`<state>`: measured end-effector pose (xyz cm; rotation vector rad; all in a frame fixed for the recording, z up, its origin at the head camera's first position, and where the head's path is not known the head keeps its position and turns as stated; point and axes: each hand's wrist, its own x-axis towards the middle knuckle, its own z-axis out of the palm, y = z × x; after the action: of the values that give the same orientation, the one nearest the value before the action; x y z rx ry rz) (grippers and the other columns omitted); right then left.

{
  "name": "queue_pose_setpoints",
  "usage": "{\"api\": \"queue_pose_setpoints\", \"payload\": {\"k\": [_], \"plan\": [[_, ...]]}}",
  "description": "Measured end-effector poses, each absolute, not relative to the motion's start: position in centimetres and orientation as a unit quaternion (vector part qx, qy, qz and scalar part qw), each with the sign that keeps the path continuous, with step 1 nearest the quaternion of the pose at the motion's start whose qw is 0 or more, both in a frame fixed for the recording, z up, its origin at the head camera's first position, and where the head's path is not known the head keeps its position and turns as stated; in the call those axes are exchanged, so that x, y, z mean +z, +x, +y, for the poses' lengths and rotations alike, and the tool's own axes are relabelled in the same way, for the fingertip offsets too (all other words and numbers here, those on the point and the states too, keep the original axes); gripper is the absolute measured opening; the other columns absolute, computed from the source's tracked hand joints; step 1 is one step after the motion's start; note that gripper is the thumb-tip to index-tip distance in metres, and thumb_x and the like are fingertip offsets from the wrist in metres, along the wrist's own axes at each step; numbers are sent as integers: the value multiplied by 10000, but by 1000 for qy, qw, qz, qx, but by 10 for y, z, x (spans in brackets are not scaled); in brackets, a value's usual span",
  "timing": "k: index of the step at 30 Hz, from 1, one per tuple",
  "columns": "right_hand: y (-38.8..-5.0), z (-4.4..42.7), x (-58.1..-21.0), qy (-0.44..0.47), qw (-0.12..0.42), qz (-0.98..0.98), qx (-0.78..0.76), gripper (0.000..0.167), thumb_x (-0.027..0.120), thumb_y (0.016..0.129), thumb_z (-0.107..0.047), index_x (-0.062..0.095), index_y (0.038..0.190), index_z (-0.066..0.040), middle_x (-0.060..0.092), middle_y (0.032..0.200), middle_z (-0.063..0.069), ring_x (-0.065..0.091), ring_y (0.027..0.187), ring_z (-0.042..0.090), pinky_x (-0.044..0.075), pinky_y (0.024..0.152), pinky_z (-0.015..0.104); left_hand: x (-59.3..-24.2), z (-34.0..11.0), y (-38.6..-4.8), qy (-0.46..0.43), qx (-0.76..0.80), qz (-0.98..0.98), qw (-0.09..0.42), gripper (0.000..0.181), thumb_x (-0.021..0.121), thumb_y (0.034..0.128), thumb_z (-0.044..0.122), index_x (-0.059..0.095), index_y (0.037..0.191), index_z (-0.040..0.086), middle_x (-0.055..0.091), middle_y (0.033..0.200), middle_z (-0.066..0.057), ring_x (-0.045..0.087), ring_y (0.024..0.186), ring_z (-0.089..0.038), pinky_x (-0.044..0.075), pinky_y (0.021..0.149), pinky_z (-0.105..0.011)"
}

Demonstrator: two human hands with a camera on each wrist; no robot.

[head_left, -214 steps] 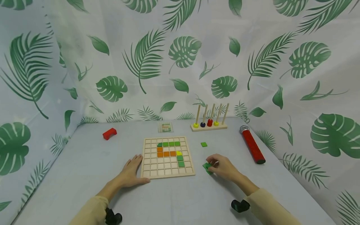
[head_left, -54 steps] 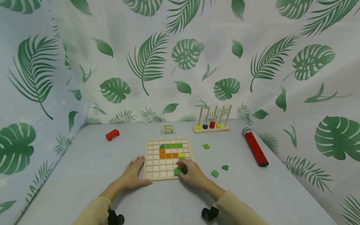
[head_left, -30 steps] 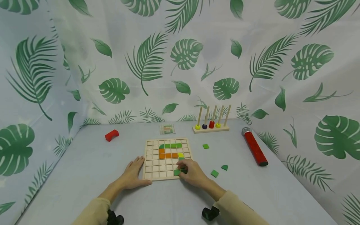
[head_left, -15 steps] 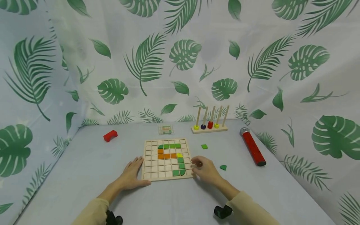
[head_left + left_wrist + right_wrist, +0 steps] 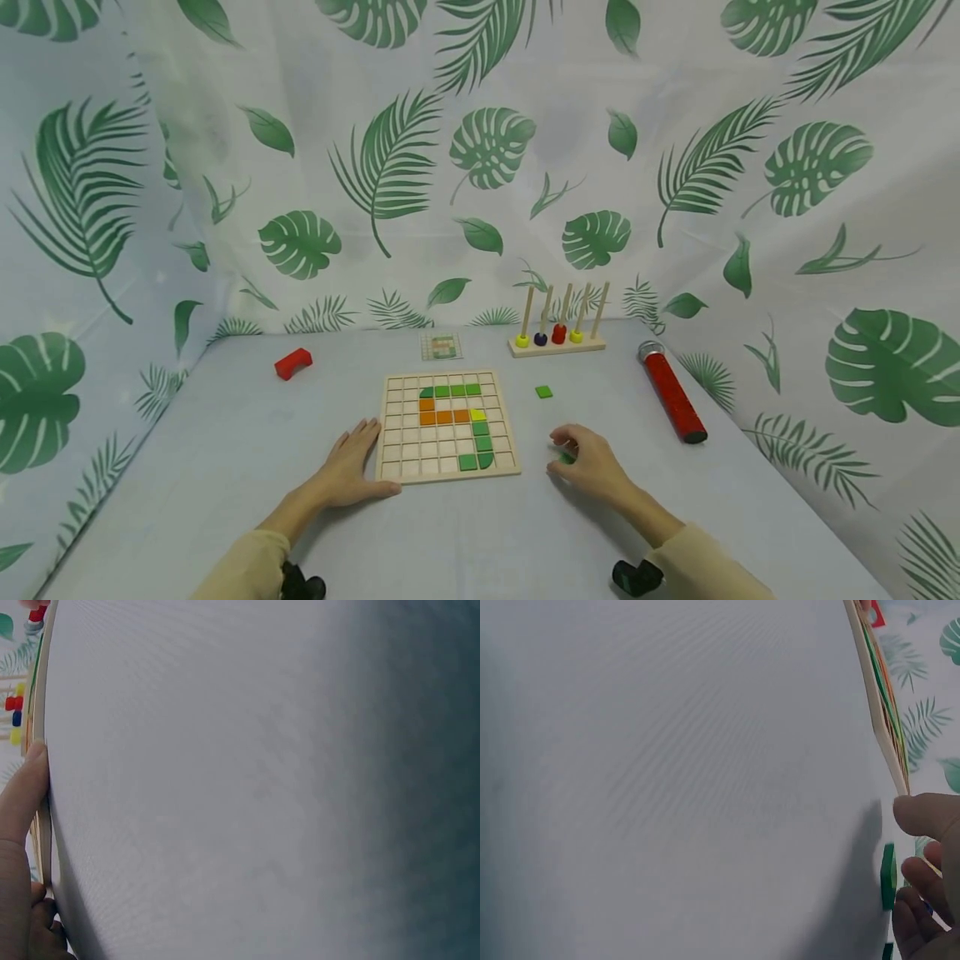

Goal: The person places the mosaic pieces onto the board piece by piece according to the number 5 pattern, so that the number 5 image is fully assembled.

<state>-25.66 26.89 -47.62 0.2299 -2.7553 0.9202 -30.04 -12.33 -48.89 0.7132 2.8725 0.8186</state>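
A wooden grid board (image 5: 405,467) lies on the table with green, orange and yellow tiles set in some of its cells. My left hand (image 5: 348,471) rests flat at its left front corner, thumb along the front edge, fingers at the left side. To the right of the board, my right hand (image 5: 592,467) hovers with bent, spread fingers over a green tile (image 5: 567,457). The right wrist view shows that green tile (image 5: 888,876) between thumb and fingers, with a gap to the thumb. Another green piece (image 5: 888,951) is partly cut off there; the hand hides it in the head view.
A loose green square tile (image 5: 543,392) lies right of the board. Behind stand a patterned card (image 5: 442,346) and a peg stand (image 5: 557,348) with coloured beads. A red arch block (image 5: 293,363) lies at left, a red cylinder (image 5: 672,392) at right. Leaf-print cloth walls surround the table.
Several green tiles, one with a rounded corner, now fill the board's lower right. My right hand has left the board and moved right to the loose tiles; the left hand stays put.
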Motion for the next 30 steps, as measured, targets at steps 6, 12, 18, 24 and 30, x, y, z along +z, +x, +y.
{"api": "queue_pose_setpoints", "payload": {"k": [6, 12, 18, 24, 30], "plan": [[-250, 283, -477, 75, 101, -943, 308, 390, 807, 694, -38, 641, 1047, -38, 620, 904, 6, 568, 822, 139, 522, 751, 321, -486, -123, -299, 232, 270, 934, 40, 1100, 733, 718, 570, 235, 1450, -84, 246, 1498, -251, 145, 1400, -386, 89, 1123, -545], [-251, 288, -477, 93, 109, -940, 310, 338, 773, 710, 18, 642, 1020, -12, 610, 840, -5, 565, 776, 135, 523, 695, 284, -487, -124, -299, 233, 270, 933, 41, 1100, 731, 721, 569, 231, 1451, -85, 242, 1499, -251, 145, 1400, -388, 89, 1123, -545], [-254, 286, -479, 85, 113, -937, 321, 339, 763, 706, 36, 643, 1019, -13, 619, 840, -7, 570, 772, 126, 525, 687, 272, -489, -125, -300, 234, 273, 933, 37, 1101, 736, 715, 568, 240, 1448, -85, 247, 1497, -253, 151, 1398, -388, 92, 1120, -551], [-262, 274, -481, 96, 143, -929, 328, 352, 759, 688, 65, 650, 1014, -7, 636, 849, 10, 590, 782, 141, 528, 686, 295, -489, -125, -300, 233, 271, 933, 41, 1102, 725, 721, 579, 231, 1453, -80, 240, 1501, -248, 140, 1403, -382, 83, 1124, -544], [-272, 252, -477, 108, 155, -917, 351, 339, 736, 702, 86, 649, 1015, -11, 637, 874, 30, 608, 822, 171, 539, 727, 311, -487, -124, -300, 234, 271, 933, 39, 1100, 732, 721, 568, 232, 1448, -90, 243, 1497, -256, 143, 1399, -389, 86, 1121, -552]]}}
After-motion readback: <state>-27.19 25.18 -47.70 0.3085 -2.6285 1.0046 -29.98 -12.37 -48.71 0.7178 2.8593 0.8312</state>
